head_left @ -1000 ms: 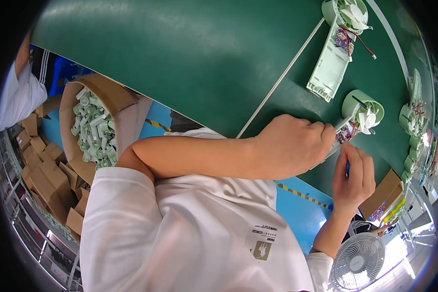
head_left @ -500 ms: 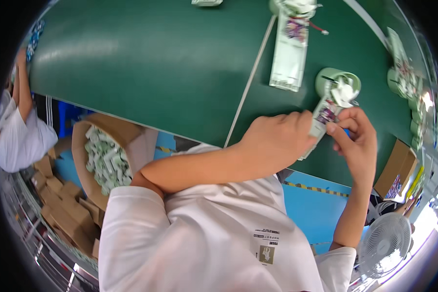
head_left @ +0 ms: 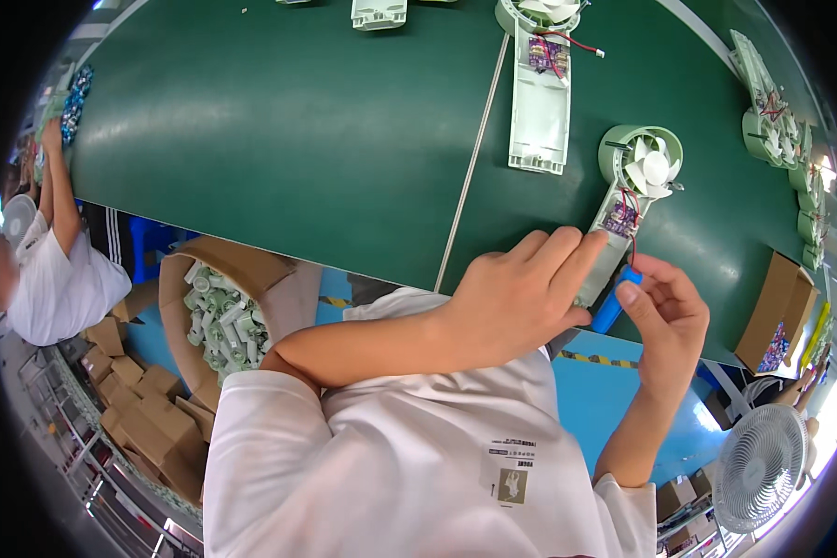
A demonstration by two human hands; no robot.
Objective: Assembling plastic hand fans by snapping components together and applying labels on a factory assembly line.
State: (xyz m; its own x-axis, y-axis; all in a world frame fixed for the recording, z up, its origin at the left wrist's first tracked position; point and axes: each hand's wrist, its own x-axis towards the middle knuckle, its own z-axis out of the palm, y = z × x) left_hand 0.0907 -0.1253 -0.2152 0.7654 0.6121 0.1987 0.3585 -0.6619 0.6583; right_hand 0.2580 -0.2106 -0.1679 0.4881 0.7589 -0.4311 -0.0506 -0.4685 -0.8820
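- Left hand reaching in from 8 o'clock across the body, fingers curled over the lower handle end of a pale green handheld fan, gripping it against the green table.
- Fan lying at roughly 2 o'clock from the picture's centre; long axis running from 7 o'clock at the handle to 1 o'clock at the round head, white blades facing up.
- Open handle showing a small circuit board with red wires just below the head.
- Right hand at 4 o'clock, thumb and fingers pinched round a blue cylindrical battery.
- Battery tilted, long axis from 7 o'clock up to 1 o'clock, almost in line with the handle, upper end just beside the handle's lower edge; whether touching, cannot tell.
- Second fan shell lying open at 12 o'clock, long axis nearly vertical, head away from the person.
- More fan heads along the table rim at 2 o'clock.
- Cardboard box of pale green parts at 9 o'clock, below the table edge.
- Another person in a white shirt at 9 o'clock, far left.
- White standing fan at 4 o'clock.
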